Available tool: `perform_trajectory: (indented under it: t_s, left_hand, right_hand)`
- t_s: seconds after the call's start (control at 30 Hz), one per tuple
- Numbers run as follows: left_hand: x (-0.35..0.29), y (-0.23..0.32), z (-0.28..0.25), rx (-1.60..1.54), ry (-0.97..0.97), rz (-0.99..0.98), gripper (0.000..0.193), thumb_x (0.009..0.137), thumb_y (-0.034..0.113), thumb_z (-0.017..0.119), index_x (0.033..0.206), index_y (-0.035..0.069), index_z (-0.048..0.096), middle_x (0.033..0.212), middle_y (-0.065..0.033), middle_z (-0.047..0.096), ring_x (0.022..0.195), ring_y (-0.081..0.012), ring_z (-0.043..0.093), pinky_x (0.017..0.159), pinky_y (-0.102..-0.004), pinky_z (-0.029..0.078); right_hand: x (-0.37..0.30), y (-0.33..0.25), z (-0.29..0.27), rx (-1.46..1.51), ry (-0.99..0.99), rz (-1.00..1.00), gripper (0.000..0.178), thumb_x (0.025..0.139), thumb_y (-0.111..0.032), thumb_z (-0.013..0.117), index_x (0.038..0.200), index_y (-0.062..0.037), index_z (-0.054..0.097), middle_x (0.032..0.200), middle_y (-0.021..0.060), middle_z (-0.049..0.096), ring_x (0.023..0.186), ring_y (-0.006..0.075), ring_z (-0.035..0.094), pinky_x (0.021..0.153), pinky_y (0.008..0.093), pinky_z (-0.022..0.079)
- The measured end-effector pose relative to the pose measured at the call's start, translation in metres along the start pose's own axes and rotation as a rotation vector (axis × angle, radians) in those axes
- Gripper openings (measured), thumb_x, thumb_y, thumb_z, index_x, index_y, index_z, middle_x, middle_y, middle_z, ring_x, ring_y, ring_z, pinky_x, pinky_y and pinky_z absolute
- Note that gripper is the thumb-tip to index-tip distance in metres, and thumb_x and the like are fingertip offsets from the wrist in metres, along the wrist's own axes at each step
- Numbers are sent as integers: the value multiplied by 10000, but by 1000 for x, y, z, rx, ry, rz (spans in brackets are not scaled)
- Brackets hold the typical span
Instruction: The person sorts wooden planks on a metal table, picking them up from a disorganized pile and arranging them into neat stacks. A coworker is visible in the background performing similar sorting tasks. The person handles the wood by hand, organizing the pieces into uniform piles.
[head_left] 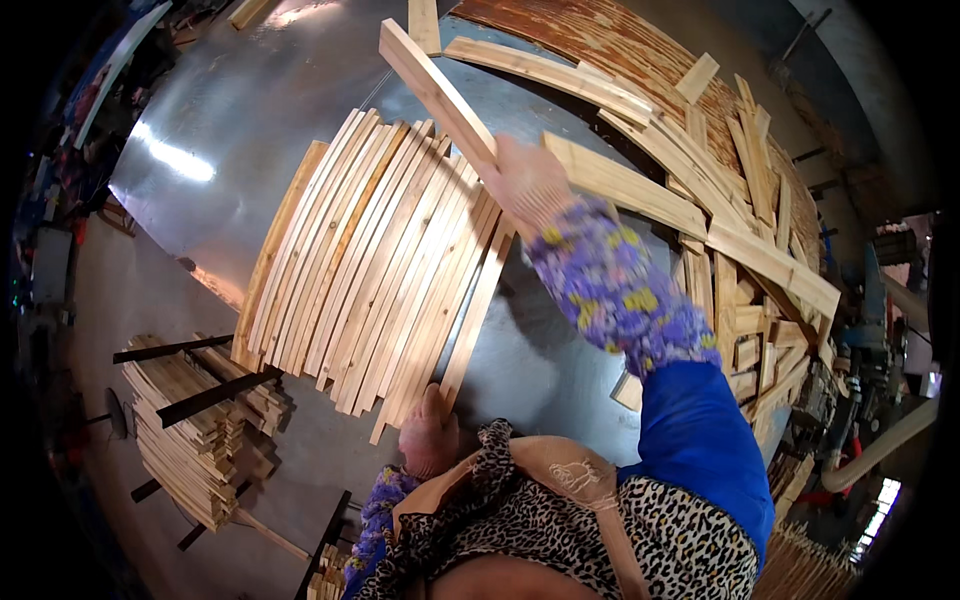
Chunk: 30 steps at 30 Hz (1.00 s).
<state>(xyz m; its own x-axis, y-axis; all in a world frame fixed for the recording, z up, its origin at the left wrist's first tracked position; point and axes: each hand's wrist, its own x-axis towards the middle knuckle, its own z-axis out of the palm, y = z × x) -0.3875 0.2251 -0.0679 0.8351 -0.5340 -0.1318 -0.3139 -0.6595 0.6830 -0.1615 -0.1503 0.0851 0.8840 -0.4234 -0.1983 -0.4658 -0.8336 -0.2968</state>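
Note:
Both my hands wear pale gloves. My right hand (527, 180) is closed around the near end of a light wooden strip (437, 92), which points away to the far left. Below it, a row of wooden strips (375, 260) lies side by side on the metal table (255, 90). My left hand (428, 440) is closed at the near end of the rightmost strip (474, 318), which sits slightly apart from the row. Part of the left fingers is hidden. The far end of that strip passes close under my right hand.
A jumbled pile of wooden pieces (745, 260) covers the right side, beside a worn reddish board (600, 40). Lower left, stacked strips (190, 450) rest on a rack with dark metal bars (215, 397). Machinery (880, 350) stands at the far right.

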Motion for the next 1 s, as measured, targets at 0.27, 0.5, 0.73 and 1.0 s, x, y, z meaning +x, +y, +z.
perform_trajectory:
  t_s: [0.27,0.5,0.73,1.0]
  left_hand:
    - [6,0,0,110,-46,-86,716,896,201,768,1544,36,514,1122,-248,721,997,-474,697,833,-609,561]
    - [47,60,-25,396,-81,235,841,867,428,847,1560,67,537,1499,-270,608,1376,-468,564,1164,-595,452]
    - [63,41,-24,722,-237,262,957,848,450,876,1634,80,475,1714,-225,405,1603,-436,349,1365,-597,180]
    - [89,97,15,27,-119,452,587,919,242,812,1395,-58,647,1465,-326,624,1353,-515,599,1192,-544,470]
  right_hand:
    - [-214,76,78,576,248,521,558,1030,-414,629,1505,-122,632,1092,260,797,1027,438,785,933,497,610]
    - [-175,31,190,678,-45,672,693,1077,-550,547,1583,-78,570,1185,266,784,1147,430,756,1059,543,574]
    - [-162,111,105,-63,184,410,821,951,-591,766,1582,-107,562,1448,178,675,1417,395,569,1214,583,402]
    - [-183,227,111,220,235,844,976,922,-294,755,1747,-104,271,1678,245,449,1505,473,472,1271,533,378]
